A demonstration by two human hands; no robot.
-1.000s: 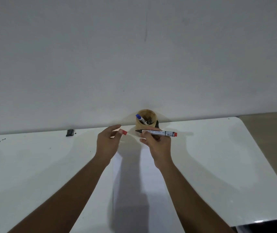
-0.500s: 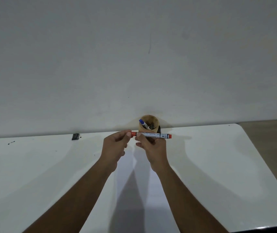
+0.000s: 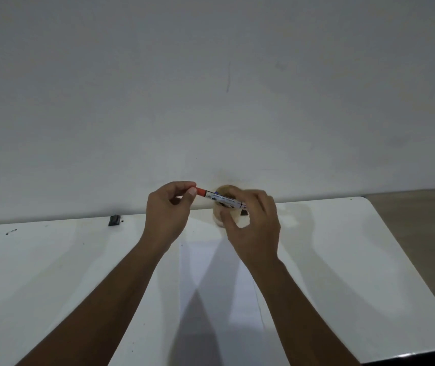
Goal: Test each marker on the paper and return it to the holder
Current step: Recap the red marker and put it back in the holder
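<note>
My white table [image 3: 52, 273] carries a small black clip [image 3: 114, 220] at centre left, dark specks [image 3: 11, 231] at far left, beneath a grey wall [image 3: 211, 88].

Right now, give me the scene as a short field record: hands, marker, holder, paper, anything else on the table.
left hand: pinching the red cap end of the marker
right hand: gripping the marker's barrel
marker: red cap on, held in the air in front of the holder
holder: tan cup at the table's far edge, mostly hidden by the right hand
paper: flat, under the forearms
black object: small, left of the hands
table: white
</note>
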